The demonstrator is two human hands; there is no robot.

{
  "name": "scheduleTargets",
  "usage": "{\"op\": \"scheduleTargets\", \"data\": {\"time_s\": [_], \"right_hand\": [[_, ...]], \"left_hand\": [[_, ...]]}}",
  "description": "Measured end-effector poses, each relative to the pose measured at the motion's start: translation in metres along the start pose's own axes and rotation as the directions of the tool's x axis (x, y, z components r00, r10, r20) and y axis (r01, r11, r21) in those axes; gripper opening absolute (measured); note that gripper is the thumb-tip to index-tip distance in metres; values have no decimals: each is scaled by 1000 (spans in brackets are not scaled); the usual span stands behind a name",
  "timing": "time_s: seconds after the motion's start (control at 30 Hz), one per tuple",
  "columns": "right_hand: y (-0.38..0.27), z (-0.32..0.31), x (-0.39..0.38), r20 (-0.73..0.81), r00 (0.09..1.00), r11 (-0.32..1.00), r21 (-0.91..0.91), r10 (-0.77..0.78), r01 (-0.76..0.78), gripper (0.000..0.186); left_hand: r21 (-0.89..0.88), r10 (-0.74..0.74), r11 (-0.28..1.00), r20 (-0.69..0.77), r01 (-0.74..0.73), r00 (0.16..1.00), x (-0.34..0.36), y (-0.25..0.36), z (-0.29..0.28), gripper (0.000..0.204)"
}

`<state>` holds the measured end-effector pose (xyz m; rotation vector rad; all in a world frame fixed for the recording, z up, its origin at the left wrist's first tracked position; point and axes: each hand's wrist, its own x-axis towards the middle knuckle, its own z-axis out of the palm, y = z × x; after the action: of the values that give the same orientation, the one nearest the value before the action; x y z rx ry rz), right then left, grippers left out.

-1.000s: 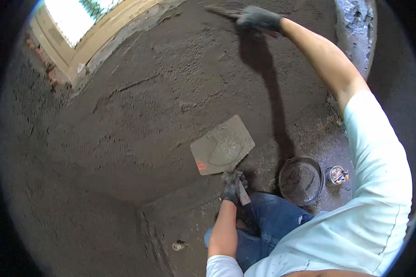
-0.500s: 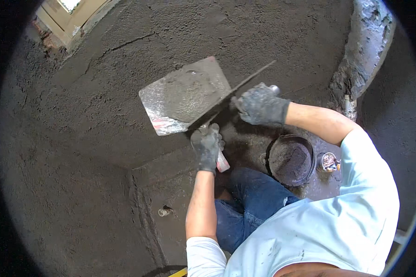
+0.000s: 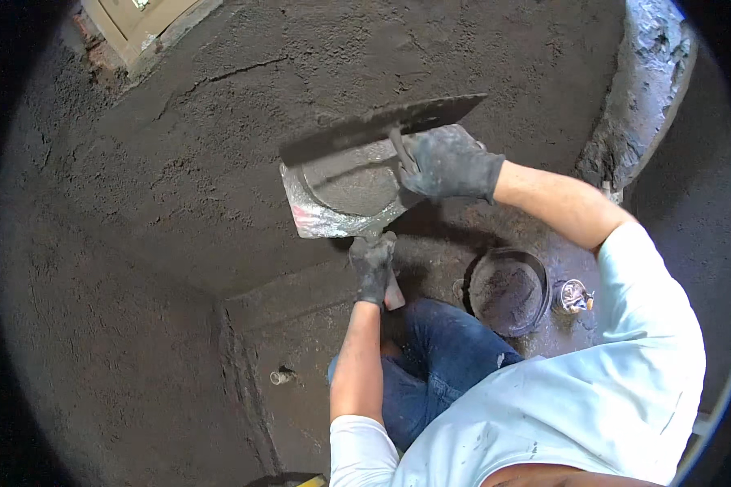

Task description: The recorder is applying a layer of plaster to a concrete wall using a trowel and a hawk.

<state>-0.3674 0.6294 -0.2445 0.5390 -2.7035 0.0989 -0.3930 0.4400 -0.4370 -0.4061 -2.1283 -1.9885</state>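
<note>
My left hand (image 3: 374, 266), in a dark work glove, is closed round the handle of a flat metal plaster hawk (image 3: 321, 221). Wet grey mortar (image 3: 357, 185) lies on the hawk's plate. My gloved right hand (image 3: 455, 165) grips a long steel plastering trowel (image 3: 382, 124) by its handle. The trowel's blade is tilted over the far edge of the hawk and covers that part of the plate. Whether blade and mortar touch, I cannot tell. Beyond both tools is a wall with rough dark plaster (image 3: 211, 154).
A round bucket (image 3: 546, 286) of mortar stands right of my knees, beside a small container (image 3: 573, 297). A pipe stub (image 3: 281, 377) rises at the lower left. A window frame (image 3: 142, 28) sits at the upper left, and a pale, rough strip (image 3: 656, 81) runs down the right.
The trowel has swung from a steep slant to nearly level, over the hawk's far edge. The hawk has shifted right and turned a little. Both hands keep their grip.
</note>
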Motion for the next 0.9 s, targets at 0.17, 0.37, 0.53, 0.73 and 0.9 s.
{"op": "scheduleTargets", "data": {"time_s": [0.17,0.37,0.53,0.73,0.9], "right_hand": [[16,-12,27,-34,996,959,-276,-81,68,26],[27,-10,113,-12,998,950,-308,-58,52,25],[-4,-44,178,26,995,941,-323,-94,97,23],[-50,-100,224,49,997,962,-266,-60,70,25],[-77,-126,241,30,998,991,-123,64,-60,21]], "left_hand": [[482,368,760,234,-436,900,9,38,-9,11],[-74,-253,952,352,296,901,-25,14,10,13],[-337,-477,772,254,539,841,-9,-8,-16,8],[-389,-616,610,316,691,722,9,-13,-38,3],[-282,-573,727,254,626,779,8,-17,-34,29]]}}
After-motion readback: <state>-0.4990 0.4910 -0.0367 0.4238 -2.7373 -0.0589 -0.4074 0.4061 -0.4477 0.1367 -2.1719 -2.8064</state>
